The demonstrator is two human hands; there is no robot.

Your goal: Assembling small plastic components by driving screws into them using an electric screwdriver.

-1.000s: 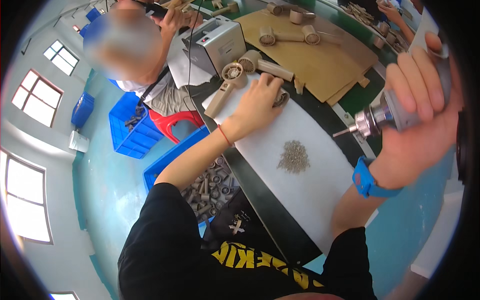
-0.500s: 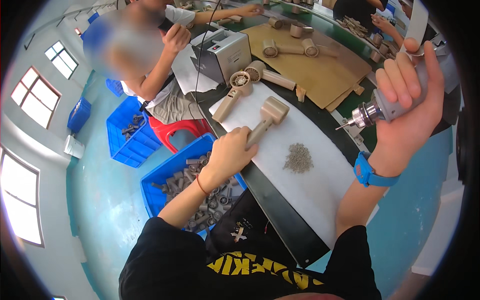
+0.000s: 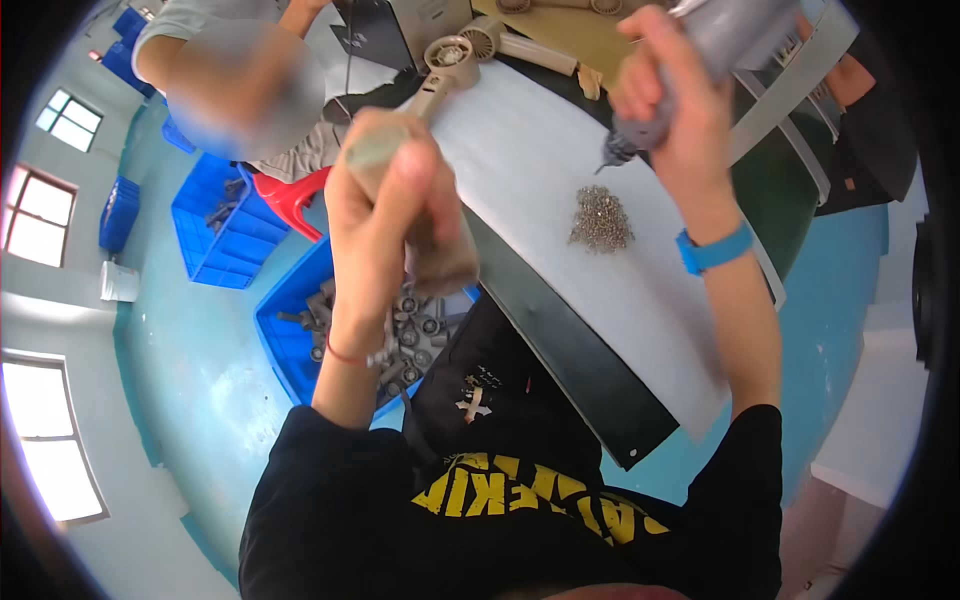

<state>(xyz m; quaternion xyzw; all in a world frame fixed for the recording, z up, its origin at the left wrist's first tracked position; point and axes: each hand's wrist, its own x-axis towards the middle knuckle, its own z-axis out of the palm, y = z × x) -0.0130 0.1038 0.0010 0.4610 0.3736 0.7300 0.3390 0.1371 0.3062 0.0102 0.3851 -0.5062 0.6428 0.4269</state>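
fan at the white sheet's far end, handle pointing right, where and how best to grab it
Probably take the fan mid-handle, coming from the near side over the sheet: the slim handle lies exposed there, while the round head sits close beside another fan, leaving less finger room.

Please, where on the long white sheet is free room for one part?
The white sheet looks bare at its near end, between the heap of small silvery pieces and the dark-green table strip, and midway, between that heap and the beige plastic handheld fans. Around those fans it is crowded.
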